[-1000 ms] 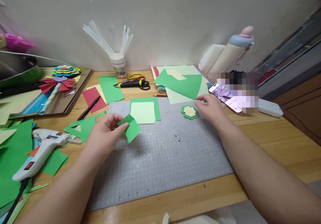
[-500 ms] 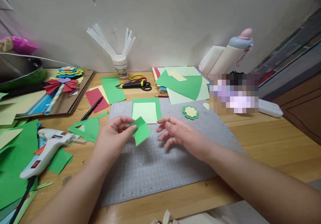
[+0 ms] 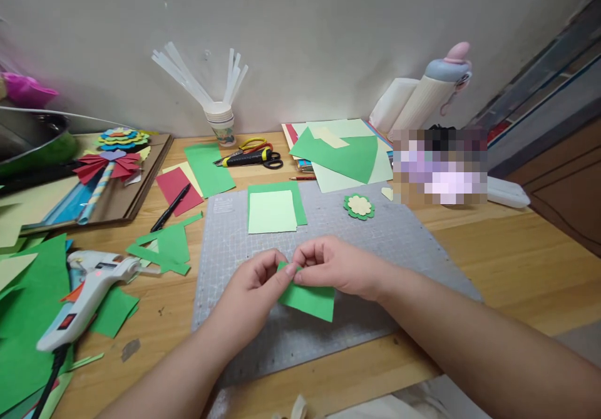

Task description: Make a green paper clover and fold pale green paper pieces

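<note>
A small green paper piece (image 3: 312, 302) is pinched along its upper edge by both hands, above a grey cutting mat (image 3: 282, 347). My left hand (image 3: 260, 281) grips its upper left corner with thumb and fingers. Beside it, my right hand (image 3: 335, 268) closes on the same edge, the two thumbs nearly touching. Beyond the hands, a pale green square (image 3: 271, 212) lies over a green sheet (image 3: 299, 203) on the mat. To their right on the mat rests a paper flower (image 3: 359, 206) with a cream centre and green outer petals.
A white glue gun (image 3: 89, 300) and green scraps lie at the left. Toward the wall are a black pen (image 3: 171, 208), a cutter knife (image 3: 248, 157), scissors (image 3: 273, 161), a cup stack (image 3: 220, 124) holding glue sticks, and stacked papers (image 3: 338, 153). A bottle (image 3: 425, 96) leans at the right.
The green piece has moved nearer to me and right, turning in the hands. My right hand, earlier apart with spread fingers, now grips it too.
</note>
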A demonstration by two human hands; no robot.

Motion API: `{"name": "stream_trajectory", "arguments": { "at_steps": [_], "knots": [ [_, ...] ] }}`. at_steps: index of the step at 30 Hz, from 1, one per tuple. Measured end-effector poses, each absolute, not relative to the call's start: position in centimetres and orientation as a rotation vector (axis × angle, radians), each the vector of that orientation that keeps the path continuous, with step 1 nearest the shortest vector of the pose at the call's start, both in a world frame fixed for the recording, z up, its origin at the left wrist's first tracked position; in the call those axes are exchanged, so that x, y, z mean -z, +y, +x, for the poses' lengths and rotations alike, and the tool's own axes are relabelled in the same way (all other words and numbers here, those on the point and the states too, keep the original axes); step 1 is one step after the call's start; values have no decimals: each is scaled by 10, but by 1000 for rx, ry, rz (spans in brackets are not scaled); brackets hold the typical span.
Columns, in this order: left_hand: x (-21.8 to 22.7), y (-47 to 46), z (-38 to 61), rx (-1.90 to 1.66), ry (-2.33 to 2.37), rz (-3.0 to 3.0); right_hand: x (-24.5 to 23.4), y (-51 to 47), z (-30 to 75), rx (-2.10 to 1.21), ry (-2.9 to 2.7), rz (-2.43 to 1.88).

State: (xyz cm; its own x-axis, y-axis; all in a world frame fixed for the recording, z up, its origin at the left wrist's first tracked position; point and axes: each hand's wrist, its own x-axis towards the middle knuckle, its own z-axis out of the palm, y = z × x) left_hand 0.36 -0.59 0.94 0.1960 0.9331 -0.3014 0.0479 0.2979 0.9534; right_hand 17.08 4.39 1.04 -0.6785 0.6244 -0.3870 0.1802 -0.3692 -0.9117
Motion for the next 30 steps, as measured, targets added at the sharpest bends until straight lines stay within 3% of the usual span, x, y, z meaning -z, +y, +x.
{"name": "stream_trajectory", "arguments": {
  "at_steps": [6,19,30],
  "knots": [
    [-7,-5,2,-866,1238,1050,-8,45,174,-2050,-1627,-1041],
    [-8,-14,6,-863,1072,751,-4,43,179,-2265,-1505,-757],
    [-9,-14,12,-862,1140,982,-2,39,176,-2177,-1547,-826]
  ]
}}
